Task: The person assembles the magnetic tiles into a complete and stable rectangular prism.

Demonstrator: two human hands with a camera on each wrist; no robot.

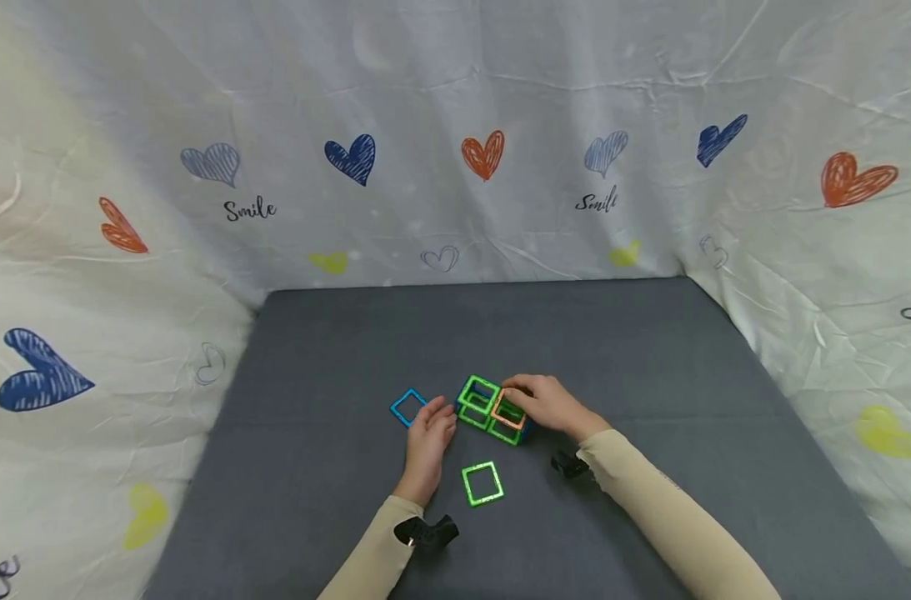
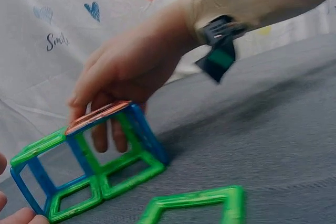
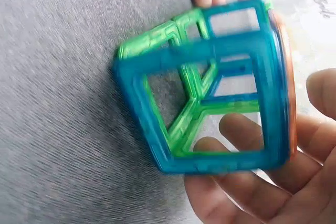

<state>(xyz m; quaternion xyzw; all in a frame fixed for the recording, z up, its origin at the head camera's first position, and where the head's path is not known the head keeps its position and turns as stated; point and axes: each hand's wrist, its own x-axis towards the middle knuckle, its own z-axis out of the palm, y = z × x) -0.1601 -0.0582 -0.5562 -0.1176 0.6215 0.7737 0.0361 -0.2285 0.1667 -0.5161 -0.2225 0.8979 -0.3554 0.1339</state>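
Observation:
A box-like structure of magnetic tiles (image 1: 485, 382), two cubes side by side in green and blue frames, stands mid-table. An orange tile (image 1: 508, 422) lies on top of its right cube. My right hand (image 1: 548, 404) grips this cube, the thumb at the orange tile and the fingers behind the back wall, as the right wrist view shows. With relaxed fingers, my left hand (image 1: 428, 446) is at the structure's left end. In the left wrist view its fingertips (image 2: 21, 217) are at the lower corner. A loose blue square tile (image 1: 399, 398) lies beside that hand, partly covered by it.
A loose green square tile (image 1: 488, 500) lies flat in front of the structure, between the forearms. Both wrists carry black straps. The grey table (image 1: 335, 342) is backed by a white curtain (image 1: 425, 75) printed with hearts.

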